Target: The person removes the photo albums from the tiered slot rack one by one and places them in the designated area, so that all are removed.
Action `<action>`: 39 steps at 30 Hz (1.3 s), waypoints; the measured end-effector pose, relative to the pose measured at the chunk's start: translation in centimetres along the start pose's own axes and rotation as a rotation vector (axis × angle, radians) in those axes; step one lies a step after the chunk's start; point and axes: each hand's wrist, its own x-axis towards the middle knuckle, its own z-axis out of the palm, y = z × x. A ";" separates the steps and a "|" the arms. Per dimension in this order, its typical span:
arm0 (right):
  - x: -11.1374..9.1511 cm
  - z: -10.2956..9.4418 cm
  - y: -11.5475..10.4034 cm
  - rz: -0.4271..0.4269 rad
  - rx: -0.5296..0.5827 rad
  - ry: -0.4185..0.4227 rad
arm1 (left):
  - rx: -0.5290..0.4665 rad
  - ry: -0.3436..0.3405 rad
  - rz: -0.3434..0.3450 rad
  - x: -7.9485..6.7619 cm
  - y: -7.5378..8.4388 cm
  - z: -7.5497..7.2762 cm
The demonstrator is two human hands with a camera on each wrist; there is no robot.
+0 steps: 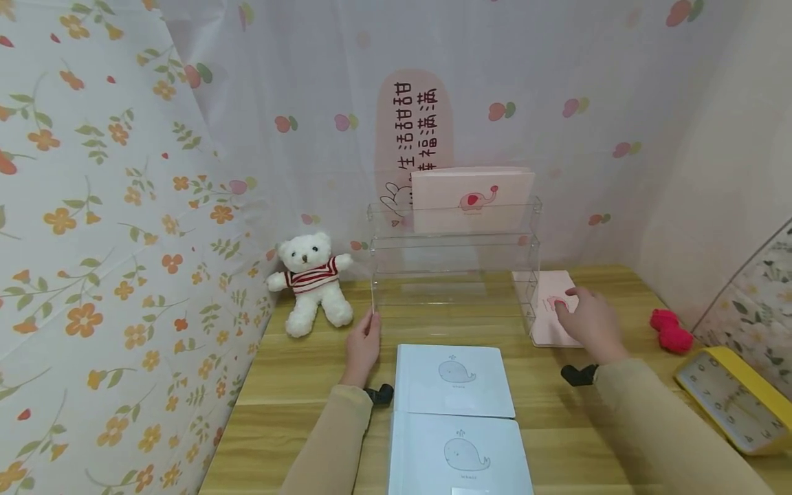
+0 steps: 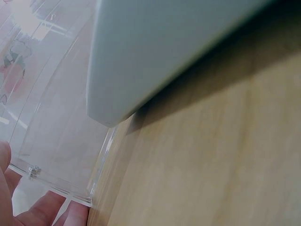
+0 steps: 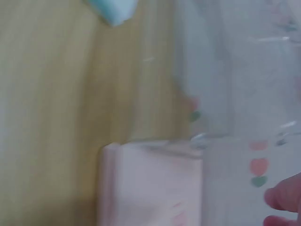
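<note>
A clear acrylic tiered rack [image 1: 454, 289] stands at the back of the table, a pink elephant-print book [image 1: 445, 203] upright in its top tier. My left hand [image 1: 361, 349] grips the rack's left side panel low down, and fingers [image 2: 47, 207] show around the panel edge in the left wrist view. To the right of the rack lies a second pink book [image 1: 551, 326], partly seen through the clear side. Over this book is my right hand [image 1: 592, 323], fingers loosely bent with nothing between them. In the blurred right wrist view, its fingertips [image 3: 284, 195] appear at the right edge.
Two pale blue whale-print books [image 1: 476, 392] [image 1: 460, 460] lie in front of the rack. A white teddy bear [image 1: 315, 285] in a striped shirt sits at the left. At the right are a pink-red object [image 1: 671, 331] and a yellow clock [image 1: 736, 399]. Patterned curtains enclose the table [image 1: 284, 426].
</note>
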 end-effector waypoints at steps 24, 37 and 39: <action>8.3 -9.7 -16.5 -0.186 0.428 0.207 | -0.003 0.017 0.023 -0.1 -0.1 -0.1; 10.0 -10.2 -20.6 -0.243 0.264 0.188 | -0.006 0.007 0.025 -0.3 -0.3 0.0; 10.2 -10.1 -20.9 -0.262 0.237 0.206 | -0.008 0.015 0.034 -0.2 -0.3 0.0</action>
